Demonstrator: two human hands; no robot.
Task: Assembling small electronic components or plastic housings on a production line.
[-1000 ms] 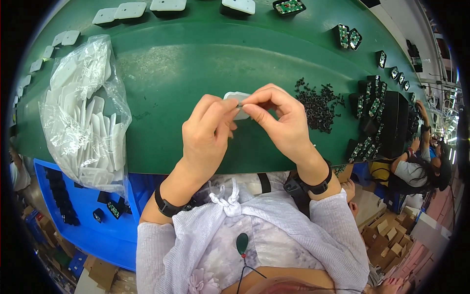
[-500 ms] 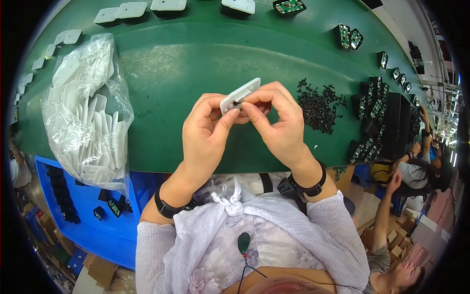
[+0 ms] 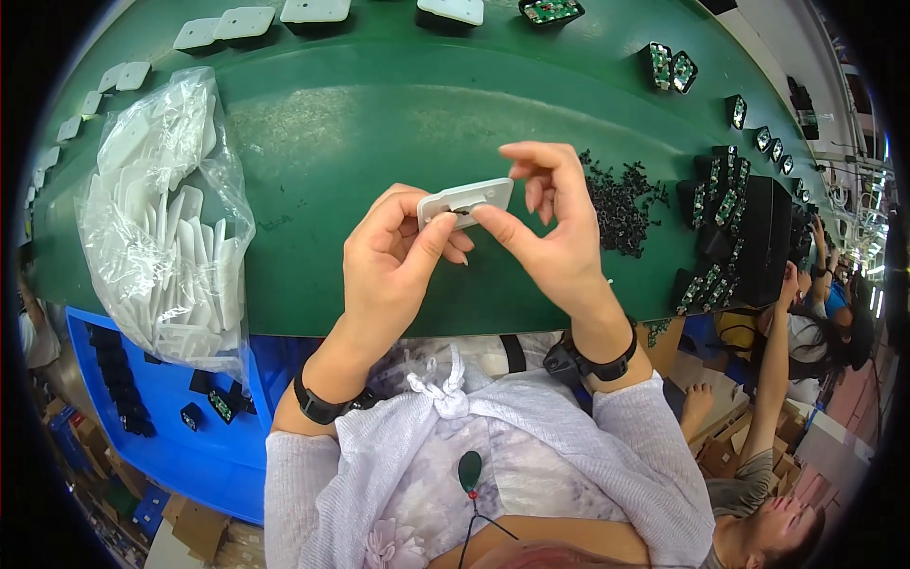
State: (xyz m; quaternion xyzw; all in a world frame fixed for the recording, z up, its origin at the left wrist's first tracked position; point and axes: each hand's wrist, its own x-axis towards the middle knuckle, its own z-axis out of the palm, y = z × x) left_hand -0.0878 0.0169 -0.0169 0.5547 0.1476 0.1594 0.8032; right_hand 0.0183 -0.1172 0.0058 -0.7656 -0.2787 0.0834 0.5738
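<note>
My left hand [image 3: 393, 248] pinches a white plastic cover [image 3: 492, 194] by its left end, thumb on the near face and fingers behind. The cover is tilted over the green table. A small black piece [image 3: 464, 210] sits against its inner face, partly hidden by my thumbs. My right hand [image 3: 561, 232] touches the cover's lower edge near that piece with the thumb only. Its other fingers are lifted away and curve loosely above the cover's right end. Just right of this hand lies a pile of small black parts [image 3: 621, 204].
Left on the green table [image 3: 322, 142] lies a clear plastic bag [image 3: 171, 228] of white covers. Black housings with white lids [image 3: 450, 11] line the far edge; housings with green circuit boards [image 3: 661, 66] stand at right. A blue bin [image 3: 180, 465] sits lower left; co-workers are at right.
My right fingers have let go of the cover's right end and lifted away, the thumb staying on it. The cover has turned flatter and sunk slightly.
</note>
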